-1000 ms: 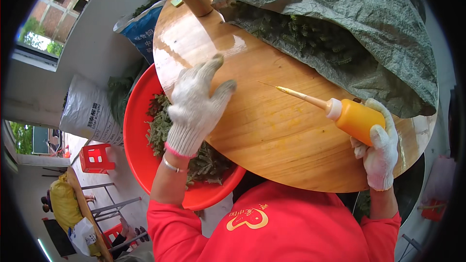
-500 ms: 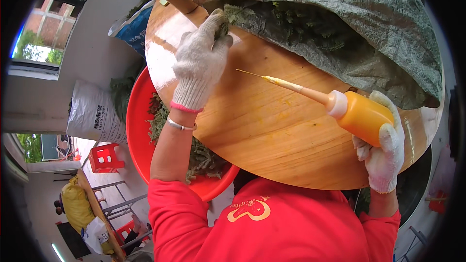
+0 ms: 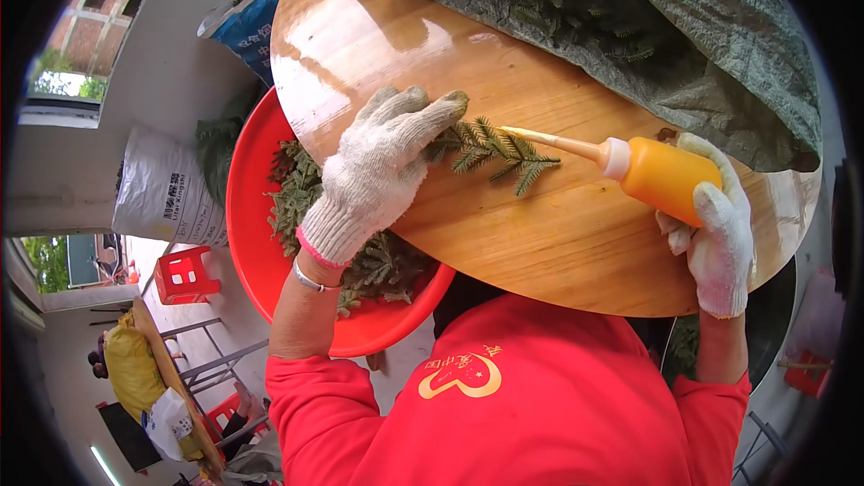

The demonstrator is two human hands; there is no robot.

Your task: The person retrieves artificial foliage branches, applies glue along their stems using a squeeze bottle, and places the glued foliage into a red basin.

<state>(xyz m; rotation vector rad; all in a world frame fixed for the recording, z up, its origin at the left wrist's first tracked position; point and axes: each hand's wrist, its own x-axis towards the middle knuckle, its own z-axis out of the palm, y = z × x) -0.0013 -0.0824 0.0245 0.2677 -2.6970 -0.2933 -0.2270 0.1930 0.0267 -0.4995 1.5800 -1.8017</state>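
1. Table (image 3: 540, 252) – broad, round-edged wood, beneath both hands.
2. Grey-green woven sheet (image 3: 756, 45), across the table's far right part, dark green foliage showing at its opening.
3. Red basin (image 3: 249, 216), below the table's left edge, holding cut greenery (image 3: 297, 198).
4. Left hand (image 3: 373, 175), white-gloved, over the table's left side: fingers partly curled, grasping the sprig at its base, though the exact contact is hidden under the glove. The back of the hand faces up, and the forearm rises from the lower left.
5. Right hand (image 3: 723, 247), also gloved, near the table's right edge: closed around the bottle, thumb across its side, forearm nearly upright.
6. Orange bottle (image 3: 664, 175), tilted on its side, its long nozzle (image 3: 560, 144) pointing left.
7. Green sprig (image 3: 508, 155), between the hands, leafy end toward the right – its upper edge is at the nozzle's tip; whether they touch, I cannot tell.
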